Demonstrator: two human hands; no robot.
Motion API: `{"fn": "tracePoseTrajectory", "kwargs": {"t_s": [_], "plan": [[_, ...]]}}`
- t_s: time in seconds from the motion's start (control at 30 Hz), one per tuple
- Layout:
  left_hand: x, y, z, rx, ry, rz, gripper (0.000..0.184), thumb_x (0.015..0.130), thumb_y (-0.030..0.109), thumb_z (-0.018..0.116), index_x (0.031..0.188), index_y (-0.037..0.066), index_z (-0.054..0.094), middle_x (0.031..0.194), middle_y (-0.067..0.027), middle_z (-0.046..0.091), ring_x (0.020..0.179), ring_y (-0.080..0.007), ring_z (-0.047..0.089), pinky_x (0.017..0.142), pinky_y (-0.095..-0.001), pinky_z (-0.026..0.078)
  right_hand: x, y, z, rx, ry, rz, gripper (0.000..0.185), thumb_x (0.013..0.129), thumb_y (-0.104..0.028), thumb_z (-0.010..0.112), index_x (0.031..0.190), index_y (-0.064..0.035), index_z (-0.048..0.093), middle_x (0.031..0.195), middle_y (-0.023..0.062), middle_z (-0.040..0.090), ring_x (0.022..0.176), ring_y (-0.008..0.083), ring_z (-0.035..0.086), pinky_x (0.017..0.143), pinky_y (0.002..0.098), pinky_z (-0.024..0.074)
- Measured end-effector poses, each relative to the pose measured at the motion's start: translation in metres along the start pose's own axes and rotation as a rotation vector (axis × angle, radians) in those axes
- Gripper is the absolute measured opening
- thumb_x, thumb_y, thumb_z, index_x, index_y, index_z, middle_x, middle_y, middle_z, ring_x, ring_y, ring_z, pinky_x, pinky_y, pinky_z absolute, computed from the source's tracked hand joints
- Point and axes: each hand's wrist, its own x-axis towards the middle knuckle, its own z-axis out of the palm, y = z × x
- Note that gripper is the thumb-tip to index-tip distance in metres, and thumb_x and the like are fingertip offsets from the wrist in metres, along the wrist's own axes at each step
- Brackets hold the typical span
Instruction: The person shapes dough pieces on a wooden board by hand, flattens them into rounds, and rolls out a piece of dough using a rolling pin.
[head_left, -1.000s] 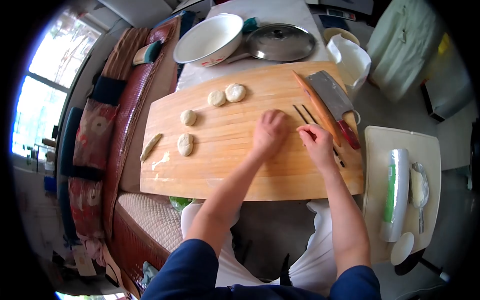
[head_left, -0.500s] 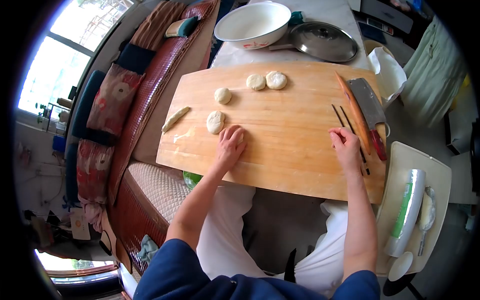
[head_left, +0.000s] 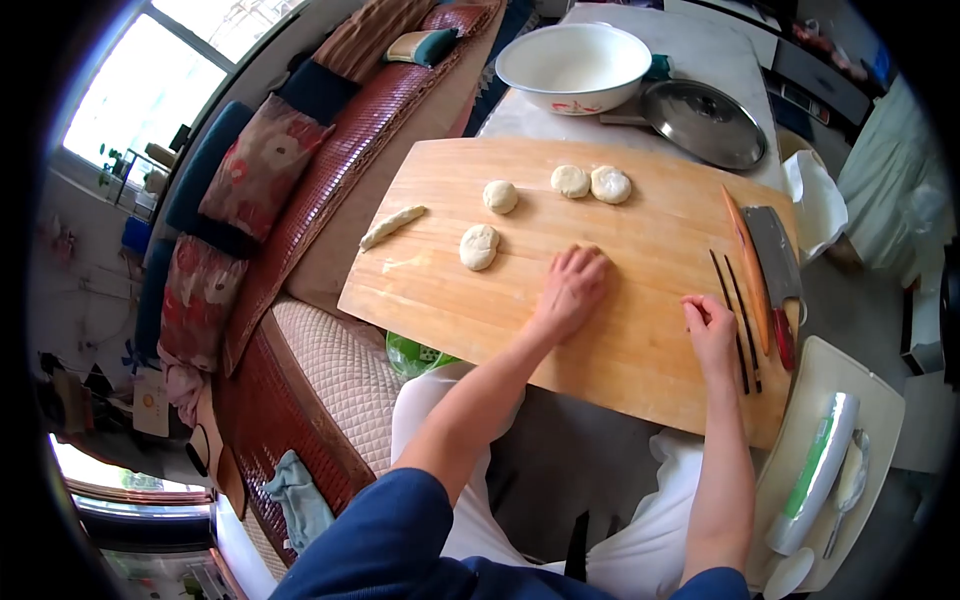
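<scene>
My left hand (head_left: 575, 287) is on the wooden board (head_left: 620, 370), its fingers curled down; whatever is beneath the palm is hidden. My right hand (head_left: 712, 332) is closed, fingertips drawn together, left of two dark chopsticks (head_left: 738, 310). I cannot see anything between its fingers. Left of my left hand lies a dented dough piece (head_left: 479, 247), with a small dough ball (head_left: 500, 197) behind it. Two flattened dough rounds touch near the back, one left (head_left: 570, 181) and one right (head_left: 610, 184). A thin dough strip (head_left: 393, 227) lies at the left edge.
At the board's right are a tapered rolling pin (head_left: 750, 265) and a cleaver (head_left: 772, 255). Beyond the board stand a white basin (head_left: 573, 65) and a metal lid (head_left: 705, 122). A tray (head_left: 865, 375) at right carries a cling-film roll (head_left: 815, 475) and a spoon (head_left: 850, 485).
My left hand has slid right across the board, away from the dented dough piece. My right hand stays closed near the chopsticks. The whole view has shifted and tilted somewhat.
</scene>
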Motion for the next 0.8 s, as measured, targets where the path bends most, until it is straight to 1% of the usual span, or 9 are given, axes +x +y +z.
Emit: {"fn": "tracePoseTrajectory", "kwargs": {"t_s": [0.07, 0.1, 0.2, 0.3, 0.5, 0.6, 0.7, 0.8], "plan": [[0.016, -0.026, 0.004, 0.011, 0.052, -0.062, 0.037, 0.088, 0.022, 0.066, 0.124, 0.013, 0.063, 0.133, -0.0104, 0.059, 0.129, -0.0347, 0.049, 0.109, -0.0484, 0.039, 0.004, 0.003, -0.001, 0.011, -0.007, 0.025, 0.005, 0.088, -0.001, 0.067, 0.092, 0.0004, 0.071, 0.077, 0.0049, 0.066, 0.063, 0.0089, 0.058, 0.057, 0.0248, 0.0454], [0.021, -0.03, -0.003, 0.009, -0.027, -0.048, 0.036, 0.09, 0.022, 0.064, 0.126, 0.013, 0.062, 0.135, -0.0097, 0.058, 0.131, -0.0348, 0.048, 0.11, -0.0482, 0.039, 0.006, 0.0, 0.0, 0.002, -0.015, 0.02, 0.005, 0.088, -0.001, 0.068, 0.091, 0.0002, 0.071, 0.077, 0.0051, 0.066, 0.063, 0.0091, 0.058, 0.057, 0.025, 0.0455], [0.023, -0.026, -0.007, 0.124, -0.035, -0.044, 0.037, 0.093, 0.023, 0.061, 0.129, 0.014, 0.061, 0.141, -0.0084, 0.056, 0.135, -0.0344, 0.046, 0.112, -0.0476, 0.038, 0.004, -0.005, 0.003, -0.019, -0.028, 0.008, 0.005, 0.088, -0.001, 0.068, 0.091, -0.0002, 0.071, 0.078, 0.0056, 0.066, 0.063, 0.0099, 0.059, 0.058, 0.0255, 0.0459], [0.019, -0.029, 0.007, 0.144, -0.004, -0.07, 0.038, 0.095, 0.024, 0.06, 0.133, 0.015, 0.06, 0.147, -0.0069, 0.053, 0.139, -0.0339, 0.044, 0.114, -0.0476, 0.036, 0.004, -0.007, 0.004, -0.039, -0.036, -0.017, 0.005, 0.087, -0.002, 0.069, 0.091, -0.0005, 0.072, 0.079, 0.0063, 0.067, 0.064, 0.0113, 0.06, 0.059, 0.0259, 0.0468], [0.019, -0.032, 0.01, 0.172, -0.043, -0.063, 0.042, 0.097, 0.028, 0.058, 0.138, 0.018, 0.057, 0.149, -0.0045, 0.051, 0.14, -0.0331, 0.043, 0.116, -0.0493, 0.033, 0.0, 0.002, 0.004, -0.076, -0.028, -0.027, 0.005, 0.087, -0.003, 0.069, 0.09, -0.0006, 0.071, 0.079, 0.0077, 0.067, 0.065, 0.0138, 0.06, 0.06, 0.027, 0.0479], [0.023, -0.029, 0.004, 0.128, -0.094, -0.125, 0.045, 0.097, 0.03, 0.058, 0.14, 0.018, 0.055, 0.15, -0.0041, 0.051, 0.14, -0.0324, 0.043, 0.116, -0.0485, 0.033, 0.001, -0.003, 0.004, -0.081, -0.028, -0.025, 0.004, 0.086, -0.003, 0.069, 0.09, -0.0003, 0.071, 0.078, 0.0086, 0.066, 0.064, 0.0144, 0.06, 0.06, 0.0276, 0.0477], [0.033, -0.033, 0.003, 0.183, 0.01, -0.102, 0.047, 0.098, 0.034, 0.056, 0.142, 0.018, 0.053, 0.152, -0.0044, 0.048, 0.141, -0.032, 0.041, 0.117, -0.0488, 0.031, -0.004, -0.005, 0.004, -0.094, -0.031, -0.017, 0.004, 0.086, -0.002, 0.068, 0.089, 0.0002, 0.07, 0.077, 0.0089, 0.066, 0.064, 0.0148, 0.06, 0.059, 0.0282, 0.0473], [0.029, -0.037, 0.009, 0.073, -0.129, -0.151, 0.048, 0.1, 0.039, 0.053, 0.143, 0.018, 0.051, 0.155, -0.0049, 0.044, 0.145, -0.031, 0.036, 0.119, -0.0498, 0.026, 0.0, -0.003, 0.008, -0.083, -0.04, -0.05, 0.003, 0.086, -0.001, 0.068, 0.089, 0.0005, 0.069, 0.076, 0.0086, 0.065, 0.064, 0.0146, 0.06, 0.059, 0.0284, 0.0465]]}}
